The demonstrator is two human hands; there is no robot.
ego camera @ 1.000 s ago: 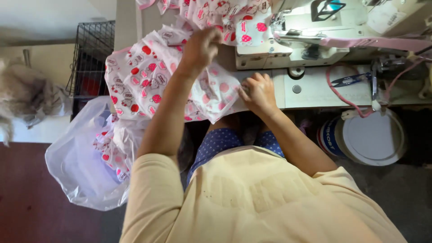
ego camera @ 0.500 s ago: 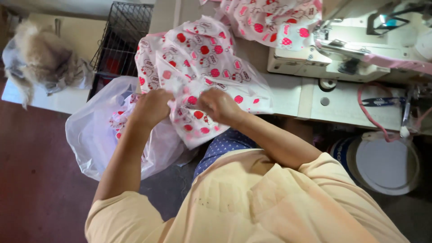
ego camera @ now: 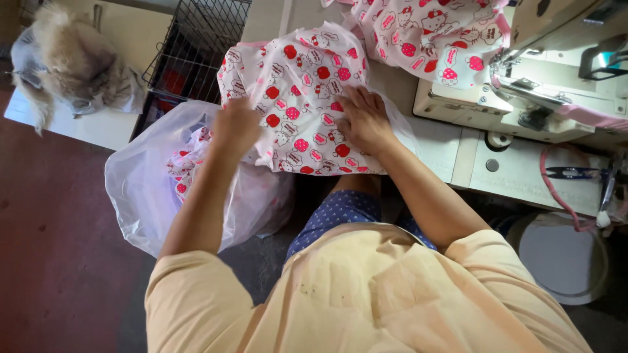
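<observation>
A white printed fabric piece (ego camera: pixel 297 91) with red apples and cartoon figures lies on the edge of the sewing table (ego camera: pixel 510 173). My left hand (ego camera: pixel 237 124) presses on its left edge, fingers curled into the cloth. On the fabric's right part rests my right hand (ego camera: pixel 364 119), laid flat with fingers spread. Beside the table, under my left hand, a clear plastic bag (ego camera: pixel 154 189) hangs open with more of the same printed cloth inside. Another printed piece (ego camera: pixel 432 36) lies at the sewing machine (ego camera: pixel 543 98).
A black wire crate (ego camera: pixel 193 46) stands behind the bag. A fluffy dog (ego camera: pixel 62 62) lies on a white surface at the far left. Small snips (ego camera: pixel 575 173) and a pink strip rest on the table at right. A round white lid (ego camera: pixel 559 258) sits on the floor.
My left hand came down from up at the table to the fabric's left edge over the bag. The view swung left, and both hands now rest on the spread piece.
</observation>
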